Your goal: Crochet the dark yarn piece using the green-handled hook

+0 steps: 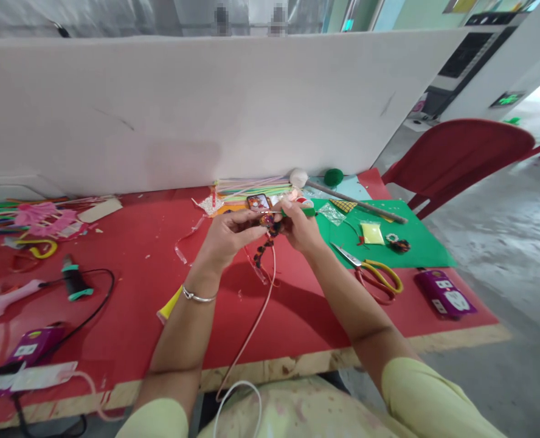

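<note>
Both my hands are raised over the red table covering (306, 310), close together. My left hand (227, 234) pinches a small dark and orange fuzzy piece (266, 221) between thumb and fingers. My right hand (300, 228) has its fingers closed around a green object (307, 212) beside that piece; a thin, light tool-like shape points left from it. A dark, fuzzy strand (261, 250) hangs below the hands. A pink cord (265, 298) runs down from there towards my lap. Behind the hands lies a phone (258, 202) with a lit screen.
Scissors (368, 267), a yellow packet (372, 233) and a stick (361, 205) lie on the right, partly on a green sheet (427, 250). A purple box (446, 295) is near the right edge. Glue guns (75, 281) and cables occupy the left. A white partition (183, 103) stands behind.
</note>
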`<state>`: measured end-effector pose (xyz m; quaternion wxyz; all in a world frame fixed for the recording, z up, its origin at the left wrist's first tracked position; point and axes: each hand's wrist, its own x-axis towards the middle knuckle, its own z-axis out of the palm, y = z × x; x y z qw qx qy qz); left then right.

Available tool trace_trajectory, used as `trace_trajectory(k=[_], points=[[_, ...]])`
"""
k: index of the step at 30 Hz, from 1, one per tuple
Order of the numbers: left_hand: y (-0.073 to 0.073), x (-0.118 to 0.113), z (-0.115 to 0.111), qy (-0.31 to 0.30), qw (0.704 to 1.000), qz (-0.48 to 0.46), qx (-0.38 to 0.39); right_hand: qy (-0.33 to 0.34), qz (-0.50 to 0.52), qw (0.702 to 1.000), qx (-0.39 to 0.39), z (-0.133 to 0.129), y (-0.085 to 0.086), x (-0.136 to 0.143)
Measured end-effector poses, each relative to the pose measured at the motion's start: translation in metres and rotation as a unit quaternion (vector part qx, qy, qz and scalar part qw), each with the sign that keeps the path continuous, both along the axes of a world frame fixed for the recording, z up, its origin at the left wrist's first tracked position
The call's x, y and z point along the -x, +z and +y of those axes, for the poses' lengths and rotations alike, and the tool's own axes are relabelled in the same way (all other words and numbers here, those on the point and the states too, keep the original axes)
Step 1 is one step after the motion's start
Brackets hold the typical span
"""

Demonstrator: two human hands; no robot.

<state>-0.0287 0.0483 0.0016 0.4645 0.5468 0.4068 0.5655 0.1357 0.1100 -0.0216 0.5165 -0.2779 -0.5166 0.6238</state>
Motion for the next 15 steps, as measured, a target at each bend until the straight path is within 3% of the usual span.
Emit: trace_trajectory(k=[6,15], points=[[0.0,0.007,0.001,0.022,0.999,0.028,0.019,0.045,0.021,0.997,0.06,0.001,0.003,-0.003],[0.009,0.011,-0.004,-0.004,0.983,0.174,-0.056,0.142,-0.035,0.989,0.009,0.008,0.0,-0.013]])
